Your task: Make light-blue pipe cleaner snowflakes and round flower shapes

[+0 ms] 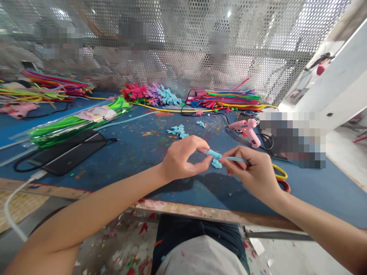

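Note:
Between my hands is a light-blue pipe cleaner (214,154), its near part wound into a tight coil. My left hand (186,158) is closed, pinching the coil's left end between thumb and forefinger. My right hand (255,168) pinches the pipe cleaner's straight tail close to the coil, and that tail runs back under my fingers. Just below the coil lies a small light-blue curled piece (217,164) on the table. Farther back sit a cluster of light-blue curled pieces (178,131) and a smaller one (200,124).
A pink glue gun (246,130) stands right of centre. Yellow and red loop handles (281,172) show beside my right wrist. At left are a black phone-like device (73,152) with cables and a bag of green pipe cleaners (77,122). Colourful bundles (229,98) line the perforated screen.

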A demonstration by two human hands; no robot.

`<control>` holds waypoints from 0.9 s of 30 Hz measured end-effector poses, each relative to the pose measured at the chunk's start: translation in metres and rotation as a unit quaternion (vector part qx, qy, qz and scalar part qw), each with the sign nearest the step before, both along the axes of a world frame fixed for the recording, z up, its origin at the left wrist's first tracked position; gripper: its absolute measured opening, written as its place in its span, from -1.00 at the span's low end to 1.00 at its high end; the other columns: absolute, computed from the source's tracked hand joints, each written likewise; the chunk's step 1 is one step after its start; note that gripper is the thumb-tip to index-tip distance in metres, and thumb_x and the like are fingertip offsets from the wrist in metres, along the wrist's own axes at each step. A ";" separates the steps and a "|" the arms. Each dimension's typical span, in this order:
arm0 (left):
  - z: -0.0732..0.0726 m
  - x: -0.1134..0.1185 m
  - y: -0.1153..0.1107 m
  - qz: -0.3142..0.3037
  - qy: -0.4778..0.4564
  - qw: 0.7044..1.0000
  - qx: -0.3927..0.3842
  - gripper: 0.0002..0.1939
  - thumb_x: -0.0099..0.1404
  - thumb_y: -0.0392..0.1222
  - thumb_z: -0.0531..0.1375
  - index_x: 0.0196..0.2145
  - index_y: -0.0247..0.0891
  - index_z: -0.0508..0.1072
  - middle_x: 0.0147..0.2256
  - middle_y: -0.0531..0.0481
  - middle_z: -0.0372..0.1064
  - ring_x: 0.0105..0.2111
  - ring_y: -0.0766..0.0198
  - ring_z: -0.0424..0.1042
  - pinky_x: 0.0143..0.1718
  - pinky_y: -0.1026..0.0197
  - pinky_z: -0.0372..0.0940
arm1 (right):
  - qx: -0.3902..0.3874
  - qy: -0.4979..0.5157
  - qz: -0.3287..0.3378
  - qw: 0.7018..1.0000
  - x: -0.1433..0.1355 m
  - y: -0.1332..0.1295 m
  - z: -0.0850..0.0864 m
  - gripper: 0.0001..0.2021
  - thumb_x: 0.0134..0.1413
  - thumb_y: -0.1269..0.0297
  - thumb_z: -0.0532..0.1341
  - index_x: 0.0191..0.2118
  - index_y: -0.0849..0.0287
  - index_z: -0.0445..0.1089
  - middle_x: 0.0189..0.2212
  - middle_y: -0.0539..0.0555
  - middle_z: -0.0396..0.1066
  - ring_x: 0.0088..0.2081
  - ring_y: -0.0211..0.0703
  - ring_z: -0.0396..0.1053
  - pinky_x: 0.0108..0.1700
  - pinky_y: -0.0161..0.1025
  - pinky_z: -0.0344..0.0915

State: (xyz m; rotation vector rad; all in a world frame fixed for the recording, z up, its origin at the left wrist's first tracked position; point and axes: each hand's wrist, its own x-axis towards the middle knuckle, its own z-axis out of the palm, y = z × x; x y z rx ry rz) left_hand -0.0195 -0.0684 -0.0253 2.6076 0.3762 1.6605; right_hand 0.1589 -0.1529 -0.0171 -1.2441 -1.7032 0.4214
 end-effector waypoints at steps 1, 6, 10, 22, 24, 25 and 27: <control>-0.001 0.000 0.001 0.001 -0.004 1.000 -0.001 -0.76 0.01 -0.28 0.24 -0.31 -0.20 0.33 -0.42 0.04 0.42 -0.42 0.33 0.44 -0.33 0.29 0.33 | 0.002 -0.003 0.001 1.000 0.000 0.000 0.000 -0.64 0.02 0.26 0.20 -0.63 0.14 0.01 -0.52 0.02 0.42 -0.53 -0.27 0.31 -0.46 -0.31 0.17; -0.003 0.001 0.001 0.017 0.002 1.000 -0.006 -0.77 0.02 -0.26 0.24 -0.31 -0.21 0.32 -0.42 0.03 0.42 -0.44 0.33 0.43 -0.34 0.29 0.33 | 0.000 -0.009 -0.006 1.000 0.000 0.000 0.001 -0.63 0.03 0.22 0.18 -0.64 0.13 0.00 -0.52 0.04 0.43 -0.54 -0.26 0.30 -0.47 -0.31 0.17; -0.003 0.001 0.001 0.014 0.001 1.000 -0.011 -0.77 0.02 -0.27 0.24 -0.31 -0.21 0.31 -0.41 0.04 0.41 -0.44 0.35 0.42 -0.36 0.30 0.33 | -0.005 -0.009 -0.014 1.000 0.000 0.000 0.000 -0.62 0.04 0.20 0.17 -0.64 0.13 -0.03 -0.52 0.05 0.43 -0.55 -0.26 0.29 -0.46 -0.30 0.17; -0.002 0.002 0.000 0.008 0.002 1.000 -0.004 -0.70 -0.01 -0.31 0.25 -0.27 -0.21 0.31 -0.39 0.04 0.38 -0.44 0.36 0.40 -0.35 0.31 0.31 | -0.018 0.010 0.000 1.000 -0.001 -0.001 0.000 -0.61 0.04 0.24 0.18 -0.63 0.13 -0.06 -0.53 0.02 0.41 -0.56 -0.28 0.29 -0.48 -0.31 0.16; -0.001 0.002 0.000 0.005 0.002 1.000 -0.002 -0.70 -0.01 -0.31 0.25 -0.27 -0.22 0.31 -0.39 0.03 0.38 -0.44 0.36 0.40 -0.35 0.31 0.31 | -0.021 0.017 0.002 1.000 -0.001 -0.001 0.000 -0.60 0.04 0.24 0.19 -0.62 0.13 -0.06 -0.53 0.02 0.41 -0.56 -0.28 0.29 -0.47 -0.30 0.17; -0.001 0.002 0.000 0.002 0.001 1.000 -0.001 -0.69 -0.01 -0.31 0.25 -0.27 -0.22 0.31 -0.38 0.03 0.38 -0.44 0.36 0.40 -0.35 0.31 0.31 | -0.024 0.020 0.002 1.000 -0.002 -0.001 0.000 -0.60 0.04 0.24 0.19 -0.62 0.13 -0.06 -0.54 0.01 0.40 -0.56 -0.28 0.30 -0.47 -0.30 0.17; -0.002 0.002 0.000 -0.002 0.001 1.000 0.000 -0.68 -0.03 -0.28 0.27 -0.28 -0.22 0.30 -0.39 0.02 0.38 -0.44 0.35 0.39 -0.35 0.30 0.31 | -0.031 0.027 0.004 0.999 -0.002 -0.001 0.000 -0.60 0.04 0.23 0.18 -0.63 0.13 -0.07 -0.57 0.00 0.39 -0.55 -0.27 0.30 -0.46 -0.30 0.18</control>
